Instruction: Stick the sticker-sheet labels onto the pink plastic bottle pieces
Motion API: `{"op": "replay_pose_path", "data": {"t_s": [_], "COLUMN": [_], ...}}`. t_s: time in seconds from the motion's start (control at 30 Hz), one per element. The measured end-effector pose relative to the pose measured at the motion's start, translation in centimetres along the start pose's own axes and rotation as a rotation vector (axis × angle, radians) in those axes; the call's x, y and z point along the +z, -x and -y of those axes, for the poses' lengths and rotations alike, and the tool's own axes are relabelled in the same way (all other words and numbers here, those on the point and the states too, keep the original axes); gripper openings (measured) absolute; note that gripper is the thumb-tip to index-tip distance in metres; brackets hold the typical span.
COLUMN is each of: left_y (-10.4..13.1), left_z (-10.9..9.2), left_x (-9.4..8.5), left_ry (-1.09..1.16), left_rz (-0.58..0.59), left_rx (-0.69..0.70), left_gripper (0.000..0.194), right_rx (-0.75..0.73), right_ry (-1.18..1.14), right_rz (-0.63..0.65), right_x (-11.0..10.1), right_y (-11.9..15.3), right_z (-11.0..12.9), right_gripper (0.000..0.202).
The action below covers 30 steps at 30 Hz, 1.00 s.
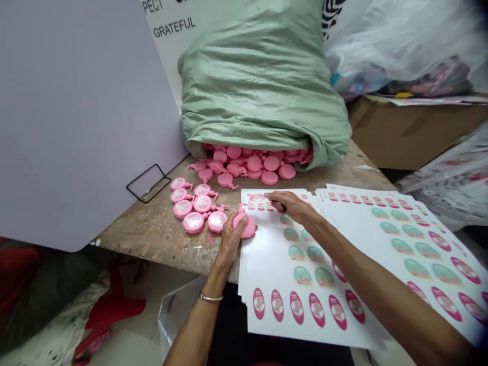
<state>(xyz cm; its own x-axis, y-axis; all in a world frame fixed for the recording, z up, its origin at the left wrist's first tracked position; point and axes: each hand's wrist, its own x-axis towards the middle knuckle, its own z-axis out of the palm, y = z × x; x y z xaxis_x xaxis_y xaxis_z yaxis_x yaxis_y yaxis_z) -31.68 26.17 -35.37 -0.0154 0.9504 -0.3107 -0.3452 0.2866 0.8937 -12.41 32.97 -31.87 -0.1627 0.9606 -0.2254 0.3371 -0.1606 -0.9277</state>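
Note:
My left hand (231,236) is closed round a pink plastic piece (247,226) with a round body and a small spout, over the left edge of the sticker sheets. Just up and to the right, the fingertips of my right hand (285,202) pinch a round pinkish sticker (258,198) above the top of the sheet stack (267,264). Green and pink oval stickers remain on that stack. Left of my left hand lie several pink pieces with round labels (193,222). Behind them, several unlabelled pink pieces (271,163) spill from a green sack (263,86).
A second sticker stack (366,223) lies to the right. A black wire frame (148,184) sits beside the pale panel (84,117) at the left. Behind on the right are a cardboard box (415,129) and clear plastic bags (404,46). The wooden table's front edge is near my left forearm.

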Motion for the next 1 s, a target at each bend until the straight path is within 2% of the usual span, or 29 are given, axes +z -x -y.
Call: {"op": "replay_pose_path", "data": {"t_s": [0.1, 0.17, 0.27, 0.37, 0.63, 0.8, 1.0], "left_y": [1.1, 2.1, 3.6, 4.9, 5.8, 5.8, 5.8], "left_z": [-1.3, -2.4, -3.9, -4.4, -3.9, -4.2, -4.5], "left_x": [0.3, 0.5, 1.1, 1.9, 2.3, 2.6, 2.7], "left_ry": [0.041, 0.059, 0.135, 0.187, 0.181, 0.141, 0.119], "left_rz": [-0.035, -0.035, 0.049, 0.127, 0.163, 0.188, 0.16], "left_rx": [0.069, 0.084, -0.026, -0.118, -0.085, -0.075, -0.097], "left_gripper": [0.053, 0.053, 0.056, 0.06, 0.059, 0.06, 0.064], "right_rx": [-0.139, -0.197, -0.245, -0.268, -0.263, -0.294, -0.3], "right_ry": [-0.145, -0.149, -0.106, -0.079, -0.017, 0.026, 0.044], "right_rz": [-0.086, -0.109, -0.063, -0.027, -0.077, -0.071, -0.097], "right_x": [-0.5, -0.2, 0.9, 2.0, 2.6, 2.5, 2.6], "right_y": [2.5, 4.5, 6.8, 8.1, 9.8, 9.6, 9.4], "right_z": [0.8, 1.5, 2.2, 2.2, 2.8, 2.6, 2.3], "right_gripper": [0.036, 0.034, 0.034, 0.032, 0.033, 0.032, 0.033]}}
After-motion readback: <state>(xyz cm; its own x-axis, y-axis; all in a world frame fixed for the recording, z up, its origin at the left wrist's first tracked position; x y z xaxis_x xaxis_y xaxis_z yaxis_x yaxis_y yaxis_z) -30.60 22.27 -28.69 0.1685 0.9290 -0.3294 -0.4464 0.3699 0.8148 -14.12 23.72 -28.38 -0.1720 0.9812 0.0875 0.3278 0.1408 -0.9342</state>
